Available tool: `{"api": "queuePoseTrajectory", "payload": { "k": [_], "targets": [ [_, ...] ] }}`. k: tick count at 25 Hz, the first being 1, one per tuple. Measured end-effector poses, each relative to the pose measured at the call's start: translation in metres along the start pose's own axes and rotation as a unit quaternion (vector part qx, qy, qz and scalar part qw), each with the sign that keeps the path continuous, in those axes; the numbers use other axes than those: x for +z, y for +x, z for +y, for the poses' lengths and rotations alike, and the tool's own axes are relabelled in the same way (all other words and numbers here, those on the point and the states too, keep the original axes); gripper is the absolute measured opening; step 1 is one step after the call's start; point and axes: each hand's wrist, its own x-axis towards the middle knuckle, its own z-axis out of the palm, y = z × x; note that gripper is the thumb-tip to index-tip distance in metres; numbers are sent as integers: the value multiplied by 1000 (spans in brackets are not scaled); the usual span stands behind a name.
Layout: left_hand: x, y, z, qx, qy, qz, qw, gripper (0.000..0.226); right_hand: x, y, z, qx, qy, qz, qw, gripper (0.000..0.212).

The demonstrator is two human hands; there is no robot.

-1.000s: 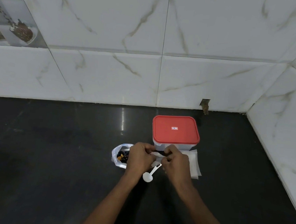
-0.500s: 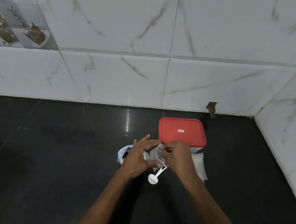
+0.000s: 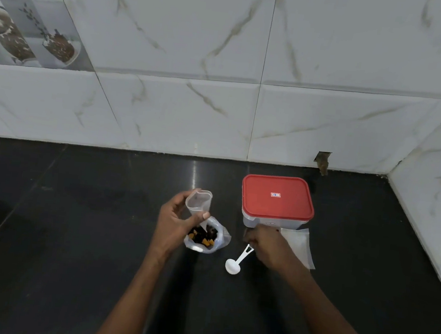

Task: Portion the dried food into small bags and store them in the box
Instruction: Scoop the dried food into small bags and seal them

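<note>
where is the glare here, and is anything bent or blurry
Head view: a vertical glare streak lies on the black counter, left of the red-lidded box; head view, the wall tile seams slant and bow from the wide lens; also head view, the right hand on the white scoop looks slightly soft, the left hand holding the small bag reads clearly.

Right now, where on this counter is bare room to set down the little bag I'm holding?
The counter is bare left of the dried-food bag, out to the back wall, and right of the red-lidded box toward the side wall. Crowded: from that bag across the white scoop and right hand to the stack of empty bags.
</note>
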Motion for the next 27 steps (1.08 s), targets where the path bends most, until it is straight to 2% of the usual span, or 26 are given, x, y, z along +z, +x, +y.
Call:
{"api": "queuePoseTrajectory", "payload": {
  "k": [1, 3, 7, 9, 11, 13, 16, 18, 20, 23, 27],
  "targets": [
    [-7, 2, 1, -5, -9, 10, 1000, 48, 17, -2, 6, -27, -80, -34, 996, 28],
    [-16, 6, 2, -12, -19, 32, 999, 46, 42, -7, 12, -43, -135, -43, 989, 38],
    [-28, 8, 1, -15, -21, 47, 999, 44, 44, -14, 15, -45, -121, -5, 992, 23],
    [-35, 5, -4, -23, -21, 51, 998, 43, 29, -22, 16, -28, -16, -2, 999, 18],
    [-41, 0, -12, -28, -21, 65, 997, 43, 15, -32, 13, -44, 119, 84, 988, 16],
    [-46, -4, -22, -38, -25, 77, 996, 43, 7, -34, -5, -97, 167, 175, 965, 14],
    [-45, -7, -38, -70, -40, 74, 994, 38, 15, -21, -54, -158, 52, 211, 963, 14],
    [-40, -10, -47, -94, -52, 71, 992, 35, 30, -3, -74, -168, -66, 197, 964, 30],
    [-34, -12, -52, -113, -75, 67, 989, 34, 40, 14, -79, -156, -138, 164, 964, 44],
    [-26, -14, -55, -133, -101, 49, 985, 33, 49, 28, -77, -160, -188, 127, 961, 50],
    [-20, -15, -59, -157, -117, 29, 980, 33, 64, 31, -75, -132, -187, 114, 967, 36]
  ]
}}
